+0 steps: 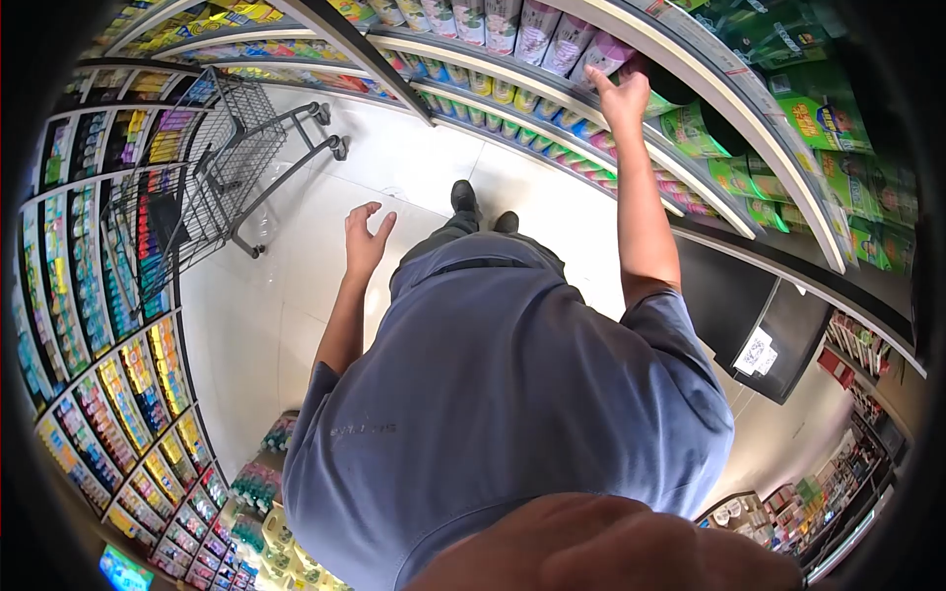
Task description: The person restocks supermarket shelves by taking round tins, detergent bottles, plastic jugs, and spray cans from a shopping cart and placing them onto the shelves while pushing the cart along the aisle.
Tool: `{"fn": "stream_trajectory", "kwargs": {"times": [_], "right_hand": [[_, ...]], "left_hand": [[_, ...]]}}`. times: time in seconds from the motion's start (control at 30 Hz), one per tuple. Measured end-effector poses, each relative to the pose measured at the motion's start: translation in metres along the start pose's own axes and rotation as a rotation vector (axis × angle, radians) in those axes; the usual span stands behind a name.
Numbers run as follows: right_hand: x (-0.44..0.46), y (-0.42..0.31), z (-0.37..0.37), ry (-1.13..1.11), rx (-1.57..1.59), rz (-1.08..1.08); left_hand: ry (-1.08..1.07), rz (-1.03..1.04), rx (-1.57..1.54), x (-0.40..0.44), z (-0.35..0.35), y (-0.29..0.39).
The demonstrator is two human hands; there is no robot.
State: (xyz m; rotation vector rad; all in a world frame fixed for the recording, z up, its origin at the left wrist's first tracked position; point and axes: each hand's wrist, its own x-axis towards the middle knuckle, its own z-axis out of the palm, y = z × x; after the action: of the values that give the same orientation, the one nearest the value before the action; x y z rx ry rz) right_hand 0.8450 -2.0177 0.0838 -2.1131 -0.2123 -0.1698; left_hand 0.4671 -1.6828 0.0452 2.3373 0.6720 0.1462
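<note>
My right hand [623, 97] reaches up to a shelf at the top right. Its thumb lies against the front of a purple container [604, 51], the last of a row, and the fingers curl round its right side, partly hidden. Beside it on the left stand more purple-and-white containers [538, 34], upright and close together. A dark gap lies just to the right of the hand. My left hand [368, 238] hangs over the pale floor with its fingers apart, holding nothing.
A wire shopping cart [227, 163] stands at the left before long shelves of coloured packages [108, 227]. Green packs [700, 133] fill the shelf to the right. A black panel with a white label [755, 352] is below them. Stacked bottles [258, 488] stand at the lower left.
</note>
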Motion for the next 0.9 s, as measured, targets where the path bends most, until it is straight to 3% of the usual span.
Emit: {"fn": "stream_trajectory", "kwargs": {"times": [0.1, 0.33, 0.53, 0.6, 0.67, 0.77, 0.9], "right_hand": [[-0.004, -0.004, 0.01, 0.287, -0.239, -0.067], [-0.017, -0.024, 0.014, 0.339, -0.319, -0.158], [-0.012, -0.045, 0.01, 0.573, -0.425, -0.306], [-0.004, -0.054, 0.003, 0.584, -0.484, -0.226], [0.002, -0.062, -0.003, 0.365, -0.482, 0.061], [0.011, -0.048, 0.001, 0.471, -0.488, 0.03], [0.013, -0.037, 0.001, 0.446, -0.513, 0.046]], "left_hand": [[0.027, -0.036, 0.004, -0.022, -0.003, -0.006], [0.08, -0.02, 0.015, -0.045, -0.011, -0.013], [0.084, -0.027, -0.097, -0.036, -0.016, -0.009], [0.07, -0.01, -0.114, -0.028, -0.017, -0.01], [0.055, 0.008, -0.133, -0.017, -0.019, -0.014], [0.036, 0.035, -0.137, -0.005, -0.026, -0.025], [0.045, 0.063, -0.182, 0.008, -0.052, -0.044]]}}
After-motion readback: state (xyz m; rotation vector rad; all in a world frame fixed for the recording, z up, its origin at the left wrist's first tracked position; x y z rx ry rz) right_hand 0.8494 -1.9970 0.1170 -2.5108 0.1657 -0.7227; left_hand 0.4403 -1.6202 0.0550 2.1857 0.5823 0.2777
